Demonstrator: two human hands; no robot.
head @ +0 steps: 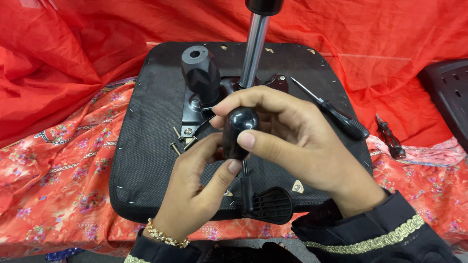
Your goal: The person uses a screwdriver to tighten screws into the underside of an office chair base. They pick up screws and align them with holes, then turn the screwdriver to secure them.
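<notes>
Work piece: an upturned office chair seat [146, 160], black fabric underside facing up, lies on red patterned cloth [58, 165].
Mechanism plate: the metal plate [192, 119] sits at the seat's centre, with the chrome gas cylinder [254, 48] standing upright out of it and a large black knob [201, 70] just beside the cylinder.
Tool in hand: a screwdriver with a black rounded handle [237, 134] stands roughly upright over the near half of the seat; its tip is hidden behind the hands.
Right hand [297, 146]: closed around the top of the handle, thumb pressed across its front.
Left hand [195, 190]: fingers closed on the lower part of the handle and shaft, steadying it.
Lever: a black paddle-shaped lever [270, 204] lies at the seat's near edge, just below the tool.
Fasteners: several loose screws [181, 139] lie on the fabric by the plate's left corner, not driven in.
Spare tools: a second screwdriver [336, 114] rests on the seat's right side; another dark tool [390, 139] lies on the cloth beyond.
Progress, as judged: cylinder and knob are in place; with screws lying loose and the driver engaged, fastening appears partway, several screws outstanding.
Not determinable: whether the screw under the tool is seated.
</notes>
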